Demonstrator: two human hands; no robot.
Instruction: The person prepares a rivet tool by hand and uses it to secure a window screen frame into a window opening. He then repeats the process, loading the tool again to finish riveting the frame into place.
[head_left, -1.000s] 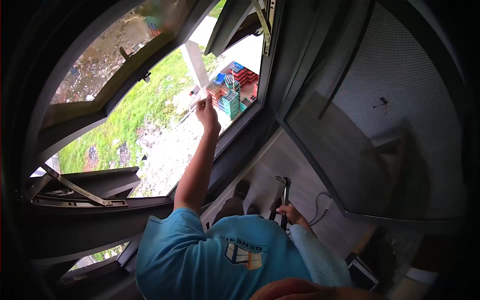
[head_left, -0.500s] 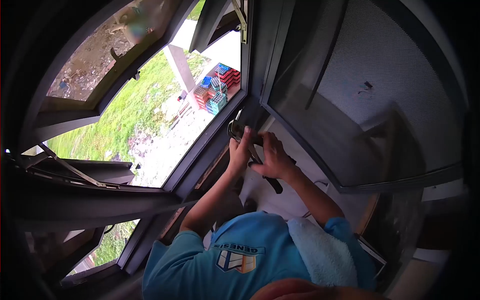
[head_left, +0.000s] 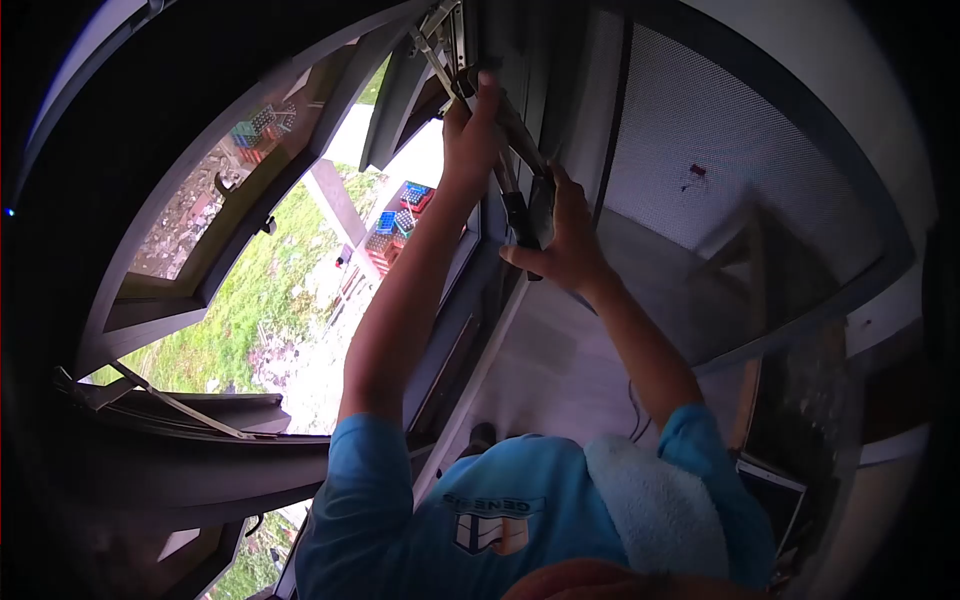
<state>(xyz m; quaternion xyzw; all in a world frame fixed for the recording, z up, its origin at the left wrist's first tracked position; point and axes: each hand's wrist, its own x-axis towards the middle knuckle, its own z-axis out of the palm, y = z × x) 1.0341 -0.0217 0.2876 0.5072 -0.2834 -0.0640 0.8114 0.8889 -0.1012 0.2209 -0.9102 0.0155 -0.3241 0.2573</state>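
Observation:
Both hands are raised to the top of the window frame, on a plier-like tool (head_left: 518,150) with two long metal handles and dark grips. My left hand (head_left: 472,145) is closed around the tool's head end, close to a metal window stay (head_left: 435,55). Lower down, my right hand (head_left: 568,235) grips the handles, its thumb across a black grip (head_left: 514,210). The handles stand slightly apart. What the tool's tip touches is hidden by the left hand and the dark frame.
Dark-framed window sashes (head_left: 205,300) swing outward on the left, with a lower stay (head_left: 185,400). A mesh screen panel (head_left: 740,150) stands on the right. Outside are grass and stacked bottle crates (head_left: 400,220). A towel (head_left: 655,505) hangs over my shoulder.
Both hands have moved up with the tool, from the lower frame corner to beside the upper window stay. The left arm is more stretched out. The view has shifted too.

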